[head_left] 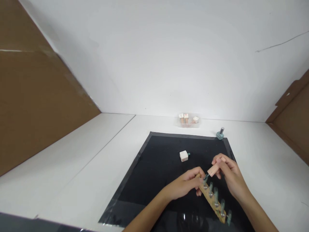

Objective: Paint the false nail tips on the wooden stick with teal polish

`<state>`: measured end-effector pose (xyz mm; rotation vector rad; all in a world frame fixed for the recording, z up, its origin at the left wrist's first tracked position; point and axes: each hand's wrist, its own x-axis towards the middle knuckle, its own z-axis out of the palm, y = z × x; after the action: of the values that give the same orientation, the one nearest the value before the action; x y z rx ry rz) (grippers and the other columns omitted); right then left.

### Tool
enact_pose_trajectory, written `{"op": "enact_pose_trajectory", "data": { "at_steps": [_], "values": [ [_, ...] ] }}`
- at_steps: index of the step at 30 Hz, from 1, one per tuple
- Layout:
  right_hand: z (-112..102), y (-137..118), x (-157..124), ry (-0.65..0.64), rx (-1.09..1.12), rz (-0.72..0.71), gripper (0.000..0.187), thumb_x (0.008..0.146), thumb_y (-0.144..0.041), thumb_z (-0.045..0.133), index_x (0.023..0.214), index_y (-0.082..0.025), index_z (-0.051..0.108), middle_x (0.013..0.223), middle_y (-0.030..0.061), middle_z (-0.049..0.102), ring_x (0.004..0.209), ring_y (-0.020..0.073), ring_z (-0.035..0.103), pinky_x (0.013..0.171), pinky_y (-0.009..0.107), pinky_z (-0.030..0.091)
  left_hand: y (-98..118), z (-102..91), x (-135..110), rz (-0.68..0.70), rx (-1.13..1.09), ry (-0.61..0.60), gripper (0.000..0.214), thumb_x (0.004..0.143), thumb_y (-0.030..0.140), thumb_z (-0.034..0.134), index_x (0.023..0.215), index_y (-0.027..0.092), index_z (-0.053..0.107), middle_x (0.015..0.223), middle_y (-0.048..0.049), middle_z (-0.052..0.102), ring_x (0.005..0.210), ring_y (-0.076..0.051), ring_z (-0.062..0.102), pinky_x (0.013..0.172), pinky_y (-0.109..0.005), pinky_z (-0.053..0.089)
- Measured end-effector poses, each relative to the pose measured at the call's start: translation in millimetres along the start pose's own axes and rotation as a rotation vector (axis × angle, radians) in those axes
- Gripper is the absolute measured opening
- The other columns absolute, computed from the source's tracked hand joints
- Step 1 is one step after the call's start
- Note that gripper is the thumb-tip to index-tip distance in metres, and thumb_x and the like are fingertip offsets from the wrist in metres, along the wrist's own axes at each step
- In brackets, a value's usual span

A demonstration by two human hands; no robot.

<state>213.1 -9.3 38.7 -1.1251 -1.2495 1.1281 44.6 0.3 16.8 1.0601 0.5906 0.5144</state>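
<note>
My left hand is closed round the upper end of a narrow wooden bar held over the black mat. Several green wing-shaped pieces on metal posts stick out along the bar. In my right hand is a pale pinkish wooden stick, pinched between thumb and fingers. Its lower end is at the green piece nearest my left hand; whether they touch I cannot tell. Beyond my hands, a white cube with a small green tab lies on the mat.
A black mat with taped edges covers part of the white table. At the back stands a clear plastic box holding white cubes on pinkish sticks. A green knob with a metal post is by the mat's far right corner. Brown boards flank the table.
</note>
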Motion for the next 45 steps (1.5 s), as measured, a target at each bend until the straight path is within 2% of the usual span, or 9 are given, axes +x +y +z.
{"op": "enact_pose_trajectory", "data": {
  "at_steps": [7,12,18,27,30,33,38,42,45],
  "values": [
    [-2.2,0.1,-2.4,-0.006,-0.056,-0.074,0.033,0.083,-0.048,0.052,0.068,-0.019,0.055,0.054,-0.0041,0.045,0.041,0.0101,0.042,0.040,0.022,0.036,1.7,1.4,-0.5,-0.006,0.001,0.027,0.043,0.066,0.056,0.063,0.072,0.017,0.044,0.059,0.0053,0.051,0.048,-0.006,0.046,0.053,-0.022,0.033],
    [-1.5,-3.6,-7.1,-0.018,-0.097,-0.206,0.031,0.086,-0.046,0.049,0.072,-0.020,0.056,0.060,-0.0031,0.047,0.042,0.0101,0.044,0.041,0.022,0.037,-1.2,0.4,-0.2,0.012,-0.059,0.024,0.039,0.068,0.052,0.063,0.070,0.018,0.044,0.056,0.0064,0.049,0.046,-0.005,0.043,0.051,-0.022,0.033],
    [-1.7,-4.0,-10.4,-0.098,-0.097,-0.357,0.022,0.092,-0.037,0.043,0.080,-0.022,0.053,0.070,-0.0014,0.048,0.047,0.0099,0.045,0.044,0.022,0.038,-4.5,-0.9,0.2,0.021,-0.128,0.039,0.038,0.066,0.049,0.065,0.072,0.018,0.045,0.058,0.0053,0.050,0.048,-0.006,0.044,0.050,-0.022,0.036],
    [-3.8,-4.9,-10.1,-0.138,-0.115,-0.415,0.021,0.092,-0.037,0.043,0.081,-0.022,0.053,0.071,-0.0010,0.047,0.052,0.0116,0.044,0.048,0.024,0.037,0.5,1.1,-0.7,0.005,-0.144,0.058,0.040,0.065,0.051,0.066,0.071,0.017,0.045,0.058,0.0043,0.051,0.049,-0.007,0.046,0.050,-0.022,0.038],
    [-4.2,-4.8,-11.8,-0.136,-0.107,-0.398,0.021,0.092,-0.038,0.045,0.081,-0.022,0.054,0.071,-0.0008,0.048,0.052,0.0116,0.044,0.048,0.024,0.037,0.0,0.7,-0.9,0.013,-0.156,0.048,0.039,0.065,0.050,0.067,0.071,0.017,0.045,0.059,0.0041,0.051,0.049,-0.007,0.046,0.050,-0.022,0.038],
    [-3.4,-2.0,-12.3,-0.100,-0.051,-0.322,0.023,0.092,-0.040,0.045,0.082,-0.022,0.055,0.070,-0.0014,0.050,0.050,0.0105,0.045,0.048,0.023,0.037,-0.9,0.5,-1.2,0.012,-0.162,0.051,0.039,0.064,0.048,0.067,0.072,0.017,0.045,0.059,0.0039,0.052,0.048,-0.007,0.046,0.050,-0.022,0.038],
    [-1.6,0.9,-8.7,-0.020,0.169,-0.150,0.030,0.091,-0.048,0.042,0.087,-0.022,0.055,0.049,-0.0055,0.047,0.044,0.0110,0.044,0.047,0.022,0.036,-2.6,0.2,-1.3,0.009,-0.177,0.061,0.039,0.063,0.048,0.069,0.071,0.017,0.046,0.057,0.0045,0.051,0.048,-0.006,0.046,0.049,-0.021,0.039],
    [-0.6,-3.9,-5.9,-0.063,0.321,-0.066,0.025,0.085,-0.048,0.054,0.083,-0.023,0.055,0.051,-0.0056,0.046,0.046,0.0112,0.043,0.046,0.022,0.036,-2.2,0.2,-1.1,0.011,-0.176,0.058,0.039,0.063,0.048,0.069,0.070,0.017,0.046,0.058,0.0044,0.051,0.048,-0.006,0.046,0.049,-0.021,0.039],
    [-0.7,-5.0,-5.4,-0.085,0.331,-0.059,0.023,0.081,-0.042,0.062,0.074,-0.022,0.053,0.056,-0.0060,0.040,0.048,0.0104,0.041,0.046,0.022,0.035,-1.1,0.4,-1.3,0.019,-0.178,0.048,0.036,0.065,0.046,0.068,0.070,0.017,0.046,0.058,0.0045,0.051,0.048,-0.006,0.047,0.049,-0.021,0.039]
  ]
}}
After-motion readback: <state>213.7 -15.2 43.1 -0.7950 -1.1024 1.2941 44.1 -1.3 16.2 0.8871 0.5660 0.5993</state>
